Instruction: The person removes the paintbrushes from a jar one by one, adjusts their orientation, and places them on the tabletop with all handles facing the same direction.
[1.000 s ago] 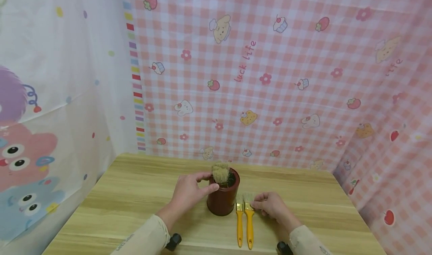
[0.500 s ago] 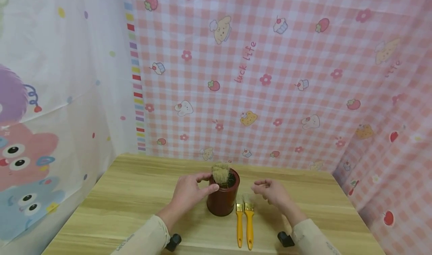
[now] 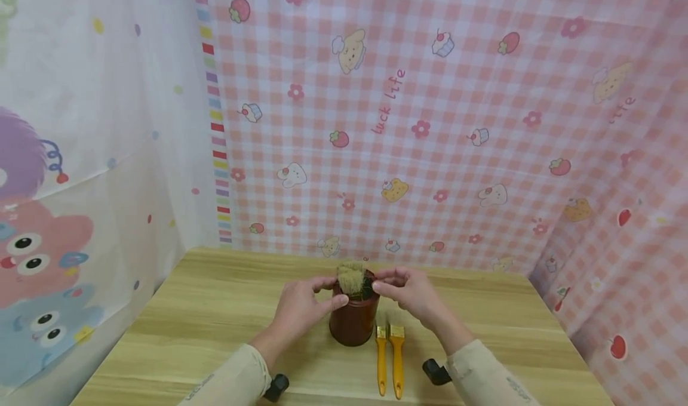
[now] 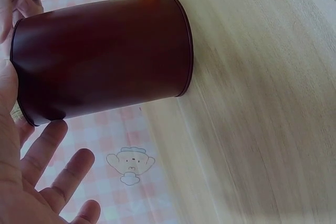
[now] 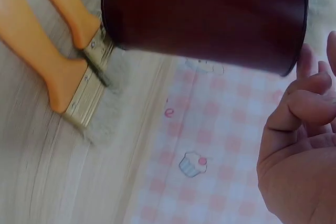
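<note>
A dark reddish-brown cylindrical pot (image 3: pixel 352 322) stands upright on the wooden table. Out of its top rises a tan bristle head (image 3: pixel 350 277), with dark green strands beside it inside the rim. My left hand (image 3: pixel 303 301) holds the rim on the left between thumb and forefinger; its other fingers (image 4: pixel 71 174) spread out beside the wall in the left wrist view. At the opposite side of the rim, my right hand (image 3: pixel 411 289) grips with thumb and forefinger, the remaining fingers curled. In the right wrist view that hand (image 5: pixel 304 145) sits close by the pot's mouth.
Two flat paintbrushes with yellow-orange handles, a narrow one (image 3: pixel 381 358) and a wider one (image 3: pixel 398 358), lie side by side right of the pot, bristles pointing away. A pink checked cloth (image 3: pixel 430 173) hangs behind the table (image 3: pixel 226 310), a white printed cloth (image 3: pixel 107 155) at left.
My right hand has left the wider paintbrush's bristles and moved up and left to the pot's rim. The left hand stays at the rim, and the brushes lie as before.
</note>
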The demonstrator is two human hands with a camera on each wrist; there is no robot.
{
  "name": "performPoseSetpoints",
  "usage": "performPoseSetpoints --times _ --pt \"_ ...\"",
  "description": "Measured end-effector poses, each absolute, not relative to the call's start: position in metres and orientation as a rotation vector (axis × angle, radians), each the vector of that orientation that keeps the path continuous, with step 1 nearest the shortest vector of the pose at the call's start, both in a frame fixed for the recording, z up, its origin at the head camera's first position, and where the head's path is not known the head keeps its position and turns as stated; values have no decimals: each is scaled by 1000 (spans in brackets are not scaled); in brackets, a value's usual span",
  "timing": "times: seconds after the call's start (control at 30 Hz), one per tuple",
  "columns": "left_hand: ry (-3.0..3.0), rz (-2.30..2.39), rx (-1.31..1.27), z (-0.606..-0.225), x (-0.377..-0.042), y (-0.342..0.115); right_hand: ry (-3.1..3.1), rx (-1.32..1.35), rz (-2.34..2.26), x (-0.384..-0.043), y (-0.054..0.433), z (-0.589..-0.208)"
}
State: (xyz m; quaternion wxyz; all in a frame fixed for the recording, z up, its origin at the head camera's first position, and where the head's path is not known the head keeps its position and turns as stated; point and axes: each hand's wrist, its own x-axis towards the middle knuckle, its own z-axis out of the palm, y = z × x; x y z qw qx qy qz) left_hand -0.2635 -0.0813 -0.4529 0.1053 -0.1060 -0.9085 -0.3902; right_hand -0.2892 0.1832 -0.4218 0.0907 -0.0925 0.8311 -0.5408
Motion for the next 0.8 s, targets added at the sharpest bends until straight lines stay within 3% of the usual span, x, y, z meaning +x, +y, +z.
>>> performPoseSetpoints --times 0.8 --pt "-2683 -1169 -314 -454 -264 -82 2561 -558 -1468 -287 160 -429"
